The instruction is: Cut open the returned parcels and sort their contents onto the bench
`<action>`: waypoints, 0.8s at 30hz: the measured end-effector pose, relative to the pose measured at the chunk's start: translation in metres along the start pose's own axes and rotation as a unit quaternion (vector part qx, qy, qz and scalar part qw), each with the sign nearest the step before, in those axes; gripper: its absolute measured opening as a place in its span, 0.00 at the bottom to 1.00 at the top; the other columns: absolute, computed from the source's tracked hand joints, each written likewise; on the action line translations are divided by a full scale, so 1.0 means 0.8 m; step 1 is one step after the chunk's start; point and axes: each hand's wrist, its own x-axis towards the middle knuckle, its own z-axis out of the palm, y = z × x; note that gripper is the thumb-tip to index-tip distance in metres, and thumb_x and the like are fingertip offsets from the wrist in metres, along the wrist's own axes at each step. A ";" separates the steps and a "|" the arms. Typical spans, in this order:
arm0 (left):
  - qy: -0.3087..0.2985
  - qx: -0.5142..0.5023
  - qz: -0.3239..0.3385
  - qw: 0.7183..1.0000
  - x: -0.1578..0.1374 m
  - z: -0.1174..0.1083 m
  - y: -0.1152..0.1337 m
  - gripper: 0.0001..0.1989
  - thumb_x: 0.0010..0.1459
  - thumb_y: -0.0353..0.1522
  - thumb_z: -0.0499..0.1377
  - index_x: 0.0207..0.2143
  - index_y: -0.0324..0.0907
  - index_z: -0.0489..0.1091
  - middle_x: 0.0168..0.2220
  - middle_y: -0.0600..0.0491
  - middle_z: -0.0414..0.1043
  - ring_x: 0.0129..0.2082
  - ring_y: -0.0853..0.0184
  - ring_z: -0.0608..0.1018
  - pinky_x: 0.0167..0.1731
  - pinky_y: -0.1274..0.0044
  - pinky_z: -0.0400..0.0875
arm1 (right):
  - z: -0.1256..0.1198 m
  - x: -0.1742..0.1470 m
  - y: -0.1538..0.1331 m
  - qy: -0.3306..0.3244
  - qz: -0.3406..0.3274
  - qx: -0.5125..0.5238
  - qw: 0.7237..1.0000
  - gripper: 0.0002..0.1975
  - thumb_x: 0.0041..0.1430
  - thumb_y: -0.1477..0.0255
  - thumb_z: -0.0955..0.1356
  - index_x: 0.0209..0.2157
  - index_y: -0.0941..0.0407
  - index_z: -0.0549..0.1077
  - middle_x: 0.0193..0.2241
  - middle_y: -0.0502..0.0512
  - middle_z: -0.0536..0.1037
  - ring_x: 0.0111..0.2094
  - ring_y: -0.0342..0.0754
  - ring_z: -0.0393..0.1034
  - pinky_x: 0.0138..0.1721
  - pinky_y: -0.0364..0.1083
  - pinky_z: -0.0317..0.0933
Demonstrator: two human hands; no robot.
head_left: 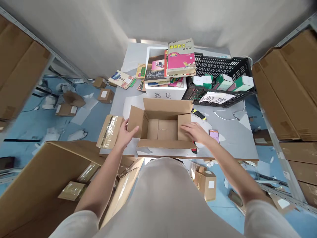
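Observation:
An opened cardboard box (163,125) stands on the table in front of me, its inside bare and its flaps up or spread outward. My left hand (125,133) holds the left flap, thumb over its near face and fingers partly hidden behind it. On the opposite side, my right hand (196,131) grips the right flap, which leans inward over the box; its thumb is hard to see. Just left of my left hand lies a taped parcel (110,131). A red-handled tool (194,148) lies partly hidden below my right hand.
Behind the box stand a white bin (164,94) heaped with books and a black crate (223,99) holding green-and-white boxes. A yellow-black utility knife (199,114) and a phone (214,135) lie to the right. A large open carton (29,185) stands at lower left.

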 end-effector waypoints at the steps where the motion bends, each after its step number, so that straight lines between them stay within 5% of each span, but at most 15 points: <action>1: -0.019 -0.020 -0.004 1.000 0.006 0.003 0.002 0.37 0.43 0.43 0.70 0.54 0.42 0.65 0.49 0.43 0.74 0.50 0.57 0.75 0.49 0.66 0.70 | -0.006 0.026 -0.002 -0.068 -0.048 -0.038 0.996 0.19 0.61 0.70 0.63 0.53 0.51 0.73 0.54 0.61 0.73 0.59 0.56 0.62 0.58 0.58 0.54; 4: -0.057 -0.100 -0.060 0.992 0.021 0.000 -0.002 0.35 0.51 0.53 0.59 0.53 0.39 0.67 0.48 0.41 0.74 0.47 0.55 0.77 0.45 0.65 0.72 | -0.003 0.083 -0.005 -0.199 -0.069 -0.156 0.965 0.15 0.58 0.63 0.67 0.43 0.53 0.78 0.51 0.62 0.75 0.61 0.60 0.58 0.60 0.61 0.46; 6: -0.051 -0.106 -0.078 0.990 0.037 -0.010 -0.008 0.38 0.56 0.58 0.47 0.51 0.36 0.68 0.48 0.38 0.74 0.48 0.53 0.77 0.46 0.63 0.72 | 0.005 0.097 -0.002 -0.210 -0.063 -0.193 0.956 0.17 0.55 0.58 0.68 0.38 0.55 0.80 0.48 0.65 0.75 0.60 0.63 0.58 0.60 0.63 0.44; 9: 0.036 0.063 -0.003 0.997 0.073 -0.028 -0.013 0.37 0.54 0.54 0.55 0.54 0.34 0.65 0.57 0.35 0.66 0.60 0.49 0.67 0.56 0.61 0.63 | 0.007 0.094 0.003 -0.158 -0.079 -0.184 0.967 0.23 0.54 0.54 0.68 0.38 0.61 0.79 0.46 0.70 0.73 0.56 0.65 0.60 0.60 0.63 0.45; 12: 0.091 0.281 0.031 0.955 0.117 -0.037 -0.010 0.50 0.40 0.42 0.70 0.61 0.31 0.54 0.65 0.28 0.49 0.67 0.43 0.51 0.62 0.57 0.50 | -0.005 0.077 0.000 -0.088 -0.076 -0.126 0.985 0.20 0.55 0.59 0.68 0.36 0.63 0.78 0.52 0.74 0.67 0.58 0.68 0.58 0.59 0.64 0.48; 14: 0.052 0.359 -0.008 0.932 0.142 -0.036 -0.005 0.52 0.40 0.39 0.71 0.61 0.28 0.50 0.61 0.25 0.56 0.66 0.41 0.54 0.60 0.53 0.47 | -0.015 0.058 -0.006 -0.022 -0.050 -0.068 0.996 0.14 0.54 0.65 0.67 0.35 0.62 0.77 0.58 0.73 0.61 0.63 0.68 0.51 0.60 0.64 0.49; 17: -0.005 0.417 -0.029 0.908 0.162 -0.034 -0.001 0.31 0.48 0.35 0.66 0.51 0.30 0.62 0.46 0.34 0.73 0.57 0.45 0.69 0.57 0.52 0.51 | -0.024 0.015 -0.012 0.094 0.042 0.030 0.994 0.18 0.50 0.70 0.67 0.44 0.59 0.75 0.66 0.67 0.50 0.67 0.66 0.45 0.61 0.63 0.52; 20: 0.021 0.362 0.059 0.930 0.153 -0.034 -0.007 0.11 0.53 0.34 0.59 0.37 0.37 0.69 0.41 0.39 0.75 0.51 0.49 0.74 0.54 0.60 0.60 | -0.018 -0.037 -0.005 0.223 0.205 0.163 0.939 0.29 0.51 0.68 0.67 0.56 0.55 0.67 0.67 0.65 0.48 0.63 0.64 0.56 0.55 0.61 0.60; 22: 0.043 0.258 0.113 0.959 0.131 -0.030 -0.020 0.11 0.55 0.37 0.56 0.36 0.38 0.69 0.41 0.42 0.74 0.48 0.54 0.74 0.51 0.65 0.65 | -0.003 -0.068 0.003 0.302 0.306 0.272 0.861 0.37 0.51 0.64 0.68 0.63 0.51 0.57 0.64 0.66 0.56 0.55 0.60 0.67 0.48 0.60 0.67; 24: 0.011 0.141 0.080 0.987 0.099 -0.017 -0.038 0.16 0.53 0.41 0.58 0.37 0.38 0.69 0.38 0.45 0.74 0.43 0.58 0.75 0.46 0.68 0.68 | 0.021 -0.087 0.008 0.350 0.358 0.378 0.779 0.45 0.49 0.60 0.70 0.65 0.48 0.48 0.60 0.64 0.64 0.48 0.56 0.72 0.43 0.57 0.70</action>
